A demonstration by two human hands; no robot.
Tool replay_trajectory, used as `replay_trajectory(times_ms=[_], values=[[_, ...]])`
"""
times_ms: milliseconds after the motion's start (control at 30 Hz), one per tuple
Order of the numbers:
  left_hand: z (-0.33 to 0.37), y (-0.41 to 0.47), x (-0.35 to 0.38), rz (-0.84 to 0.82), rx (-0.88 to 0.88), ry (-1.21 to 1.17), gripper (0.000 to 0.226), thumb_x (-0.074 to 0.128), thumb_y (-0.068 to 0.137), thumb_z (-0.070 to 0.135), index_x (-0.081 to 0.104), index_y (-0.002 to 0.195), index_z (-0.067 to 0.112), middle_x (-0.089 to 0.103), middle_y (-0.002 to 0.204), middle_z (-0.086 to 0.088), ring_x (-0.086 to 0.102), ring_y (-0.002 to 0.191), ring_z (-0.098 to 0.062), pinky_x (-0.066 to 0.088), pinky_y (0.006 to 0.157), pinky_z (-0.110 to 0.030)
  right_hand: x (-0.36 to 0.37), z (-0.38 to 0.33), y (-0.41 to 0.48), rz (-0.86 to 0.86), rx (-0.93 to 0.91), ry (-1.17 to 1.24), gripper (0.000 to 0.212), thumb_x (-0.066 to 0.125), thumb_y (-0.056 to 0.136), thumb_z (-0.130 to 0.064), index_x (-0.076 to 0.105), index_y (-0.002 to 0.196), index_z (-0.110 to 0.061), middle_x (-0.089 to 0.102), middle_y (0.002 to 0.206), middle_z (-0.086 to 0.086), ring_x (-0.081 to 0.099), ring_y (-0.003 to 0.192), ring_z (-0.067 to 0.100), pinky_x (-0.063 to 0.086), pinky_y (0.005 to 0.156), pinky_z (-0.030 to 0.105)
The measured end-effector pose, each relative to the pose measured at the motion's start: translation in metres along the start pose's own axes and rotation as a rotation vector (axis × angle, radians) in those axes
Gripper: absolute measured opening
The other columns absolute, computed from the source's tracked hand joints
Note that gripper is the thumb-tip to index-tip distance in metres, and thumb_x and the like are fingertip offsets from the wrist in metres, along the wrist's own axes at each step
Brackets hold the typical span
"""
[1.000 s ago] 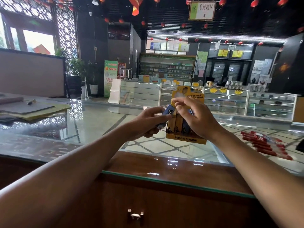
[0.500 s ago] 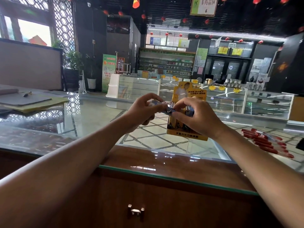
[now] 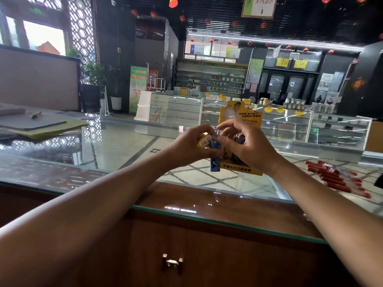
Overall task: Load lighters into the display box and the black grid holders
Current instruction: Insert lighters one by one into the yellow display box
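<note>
A yellow cardboard display box (image 3: 241, 113) stands on the glass counter, mostly hidden behind my hands. My left hand (image 3: 186, 148) grips a yellow lighter (image 3: 204, 141) and holds a blue lighter (image 3: 215, 160) that hangs upright in front of the box's left side. My right hand (image 3: 248, 146) has its fingers curled in front of the box, pinching at the blue lighter's top. Dark lighters (image 3: 234, 157) show inside the box behind my right hand. No black grid holder is in view.
A bag of red lighters (image 3: 335, 179) lies on the glass (image 3: 116, 150) to the right. Folders and papers (image 3: 41, 126) are stacked at the far left. A wooden counter edge with a drawer handle (image 3: 172, 263) is near me. Shop display cases stand behind.
Both hands have shifted slightly right and lower in front of the box. The blue lighter now hangs upright below my fingers, and a yellow lighter shows in my left hand.
</note>
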State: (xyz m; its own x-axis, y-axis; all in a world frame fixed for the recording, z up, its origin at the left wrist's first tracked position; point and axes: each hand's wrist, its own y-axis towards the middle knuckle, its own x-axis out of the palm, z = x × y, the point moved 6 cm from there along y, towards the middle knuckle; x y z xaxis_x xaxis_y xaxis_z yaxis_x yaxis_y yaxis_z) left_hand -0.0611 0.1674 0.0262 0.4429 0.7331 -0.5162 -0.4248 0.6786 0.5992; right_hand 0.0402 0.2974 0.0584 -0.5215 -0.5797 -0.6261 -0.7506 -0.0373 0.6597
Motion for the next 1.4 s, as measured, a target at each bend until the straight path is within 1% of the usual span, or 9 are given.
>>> replay_trajectory(times_ms=[300,467,600,767,933,1067,1167,1267,1400], values=[[0.007,-0.004,0.002,0.010,0.019,0.048,0.037,0.087,0.080,0.018,0.060,0.106,0.022,0.074,0.100,-0.001,0.075,0.086,-0.016,0.064,0.075,-0.047,0.003,0.001,0.000,-0.006,0.027,0.020,0.035,0.076,0.091,-0.033,0.064,0.123,-0.024,0.071,0.093,-0.008,0.069,0.086,0.007,0.057,0.069,0.021],[0.013,-0.005,0.000,0.061,0.046,0.078,0.041,0.086,0.080,0.019,0.059,0.110,0.014,0.074,0.101,0.000,0.075,0.086,-0.012,0.064,0.073,-0.043,0.002,-0.002,-0.001,-0.016,0.052,0.055,0.034,0.075,0.092,-0.028,0.062,0.123,-0.022,0.073,0.088,-0.006,0.064,0.068,-0.005,0.048,0.057,0.012],[0.013,-0.006,0.001,0.060,0.062,0.092,0.040,0.086,0.080,0.019,0.059,0.110,0.014,0.074,0.102,-0.002,0.075,0.086,-0.014,0.064,0.073,-0.043,0.003,-0.001,-0.001,-0.036,0.069,0.065,0.034,0.075,0.093,-0.030,0.063,0.123,-0.023,0.073,0.089,-0.007,0.064,0.070,-0.002,0.049,0.059,0.013],[0.011,-0.004,0.001,0.062,0.064,0.093,0.032,0.081,0.086,0.021,0.059,0.107,0.011,0.070,0.091,0.004,0.070,0.075,-0.006,0.059,0.063,-0.024,-0.003,0.006,0.002,-0.014,0.052,0.019,0.028,0.073,0.093,-0.036,0.069,0.118,-0.024,0.071,0.091,-0.011,0.064,0.074,0.000,0.052,0.063,0.017],[0.003,-0.006,0.002,0.050,-0.069,0.069,0.016,0.063,0.101,0.024,0.060,0.104,0.009,0.067,0.080,0.000,0.058,0.057,0.002,0.044,0.052,-0.013,-0.023,0.015,0.005,0.055,0.044,0.003,0.012,0.073,0.095,-0.026,0.075,0.106,-0.021,0.073,0.093,-0.011,0.063,0.075,0.002,0.052,0.068,0.017],[-0.005,-0.006,0.003,0.043,-0.156,-0.060,0.011,0.051,0.107,0.018,0.059,0.099,0.015,0.068,0.078,-0.006,0.041,0.047,-0.013,0.033,0.045,-0.030,-0.038,0.021,0.005,0.089,0.062,-0.007,0.006,0.073,0.094,-0.021,0.074,0.100,-0.021,0.072,0.088,-0.012,0.061,0.069,0.003,0.050,0.064,0.017],[-0.007,-0.007,0.003,0.046,-0.194,-0.125,0.017,0.047,0.107,0.012,0.060,0.098,0.019,0.068,0.078,-0.007,0.037,0.046,-0.015,0.029,0.045,-0.030,-0.045,0.025,0.006,0.082,0.078,-0.008,0.006,0.073,0.093,-0.018,0.075,0.096,-0.023,0.072,0.084,-0.013,0.063,0.072,0.009,0.053,0.065,0.023],[-0.008,-0.009,0.003,0.047,-0.209,-0.149,0.018,0.047,0.107,0.011,0.060,0.098,0.019,0.067,0.078,-0.008,0.038,0.047,-0.016,0.029,0.046,-0.030,-0.046,0.029,0.005,0.054,0.098,-0.068,0.005,0.075,0.090,-0.018,0.075,0.093,-0.022,0.072,0.087,-0.011,0.065,0.078,0.013,0.057,0.073,0.031],[-0.008,-0.009,0.004,0.043,-0.209,-0.138,0.018,0.047,0.107,0.011,0.061,0.098,0.018,0.067,0.080,-0.009,0.038,0.048,-0.015,0.030,0.047,-0.029,-0.045,0.033,0.004,0.039,0.117,-0.130,0.006,0.077,0.088,-0.019,0.076,0.093,-0.022,0.071,0.091,-0.013,0.065,0.085,0.011,0.052,0.075,0.029]])
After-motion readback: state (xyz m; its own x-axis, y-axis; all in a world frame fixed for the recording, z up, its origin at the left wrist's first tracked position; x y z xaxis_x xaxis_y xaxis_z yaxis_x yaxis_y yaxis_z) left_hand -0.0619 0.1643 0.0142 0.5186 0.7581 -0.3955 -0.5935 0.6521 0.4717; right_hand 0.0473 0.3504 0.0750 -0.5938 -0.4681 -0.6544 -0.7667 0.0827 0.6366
